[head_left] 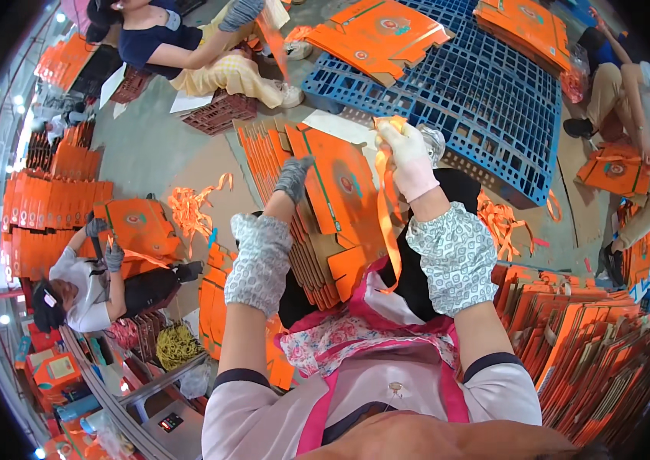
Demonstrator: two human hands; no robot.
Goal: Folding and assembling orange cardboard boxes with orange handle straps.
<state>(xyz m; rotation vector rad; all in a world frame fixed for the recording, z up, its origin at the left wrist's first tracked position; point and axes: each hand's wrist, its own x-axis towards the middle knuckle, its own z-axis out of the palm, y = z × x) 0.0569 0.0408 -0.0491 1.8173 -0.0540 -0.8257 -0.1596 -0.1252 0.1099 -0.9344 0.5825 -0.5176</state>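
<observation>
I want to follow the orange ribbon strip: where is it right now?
In the head view, the orange ribbon strip hangs from the right hand, right of centre, beside the flat orange cartons that the left hand touches, in front of the blue pallet.

- Bright, even indoor light; small lamps glare along the left rim.
- Shadows soft and faint.
- Fisheye bends the edges; corners black.
- Slight blur toward the rim.
</observation>
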